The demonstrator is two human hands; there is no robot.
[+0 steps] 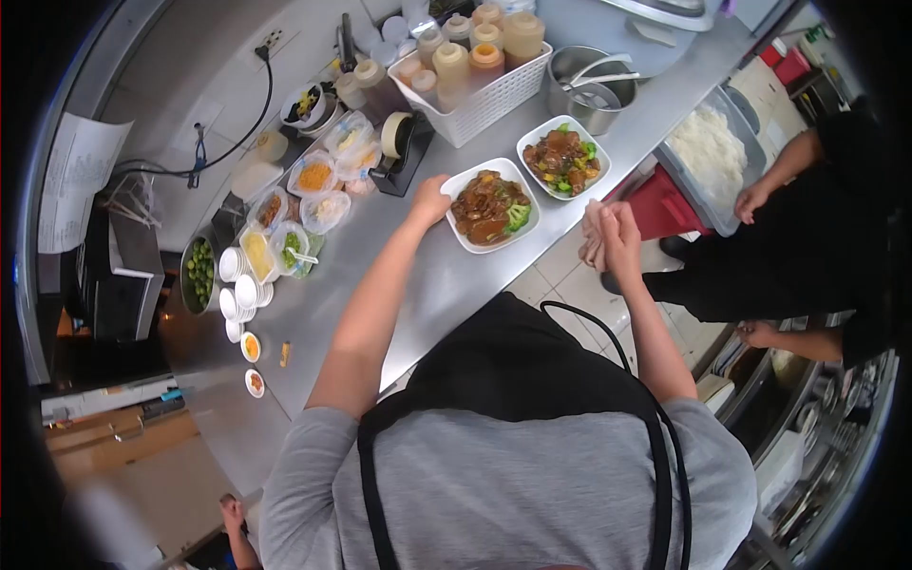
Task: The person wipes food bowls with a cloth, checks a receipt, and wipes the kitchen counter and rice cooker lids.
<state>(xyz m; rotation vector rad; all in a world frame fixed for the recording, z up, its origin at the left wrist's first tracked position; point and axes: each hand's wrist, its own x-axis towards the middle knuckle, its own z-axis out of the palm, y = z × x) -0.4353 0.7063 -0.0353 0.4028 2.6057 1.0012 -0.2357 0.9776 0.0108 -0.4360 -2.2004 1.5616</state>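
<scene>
My left hand (431, 199) is closed on the left rim of a square white bowl (456, 180) that rests on the steel counter. Brown saucy meat (482, 206) and a broccoli piece fill it. Just beyond stands a second white bowl (604, 163) of glazed meat and broccoli, touched by neither hand. Past the counter's front edge, my right hand (622, 237) is closed on a crumpled beige cloth (593, 236); part of the cloth is hidden by the fingers.
A white basket (475, 114) of sauce bottles, a steel pot (594, 109) with utensils and a tape dispenser (404, 157) line the back. Topping containers and stacked cups (245, 290) stand left. A grey tub of rice (708, 152) and another person in black (788, 247) are right.
</scene>
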